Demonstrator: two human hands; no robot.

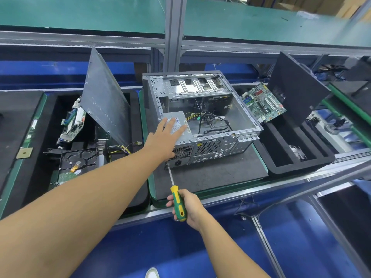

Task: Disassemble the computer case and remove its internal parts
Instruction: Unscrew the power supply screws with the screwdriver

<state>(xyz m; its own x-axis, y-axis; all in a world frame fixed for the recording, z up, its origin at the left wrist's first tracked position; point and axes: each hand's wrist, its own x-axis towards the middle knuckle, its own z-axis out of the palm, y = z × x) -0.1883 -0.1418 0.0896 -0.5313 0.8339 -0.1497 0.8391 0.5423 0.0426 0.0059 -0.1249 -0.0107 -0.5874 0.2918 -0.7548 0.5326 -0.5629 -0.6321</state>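
Left hand (160,139), fingers spread flat, steadies the PSU (177,116) beneath them in the case (210,147), while the right hand (191,206), fingers wrapped round the screwdriver (177,203), seems to be undoing a rear screw just below; the remaining screws probably come next.

One computer case (239,111), one power supply (185,137), one screwdriver (178,203), one hard drive (80,159). Two loose panels: grey panel (104,97), black panel (297,93). Two boards: left board (74,121), right board (263,103).
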